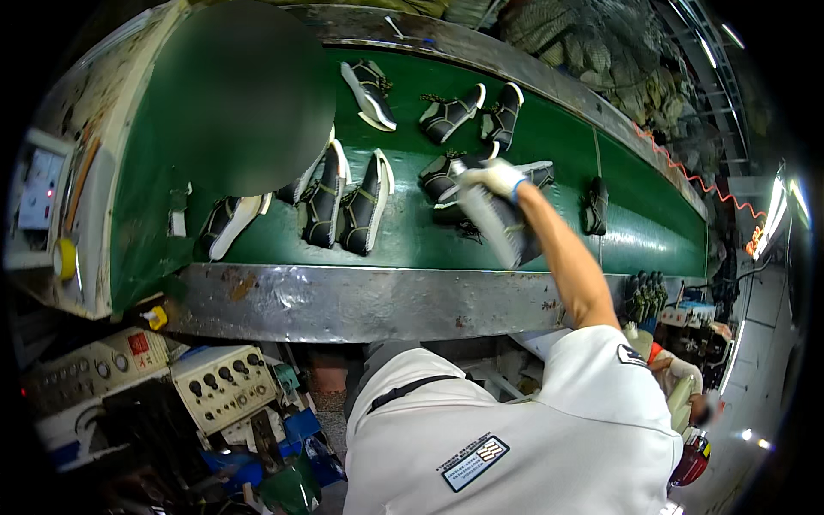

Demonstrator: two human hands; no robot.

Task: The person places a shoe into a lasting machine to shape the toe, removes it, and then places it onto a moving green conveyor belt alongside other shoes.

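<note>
My right hand (pixel 495 178), in a white glove, is closed on the end of a black shoe (pixel 493 225) over the green conveyor belt (pixel 412 232). The held shoe is tilted and slightly blurred, with its pale grey sole partly showing. Beneath and beside it lie other black shoes, among them one (pixel 439 178) just left of my glove; the held shoe partly covers some of them. My left hand does not show.
More black shoes with pale soles lie on the belt, such as one at the left (pixel 232 225) and a darker one at the right (pixel 596 206). A metal ledge (pixel 360 300) borders the near side. Below left stands a knob panel (pixel 225 386). Another person (pixel 682 378) is at the far right.
</note>
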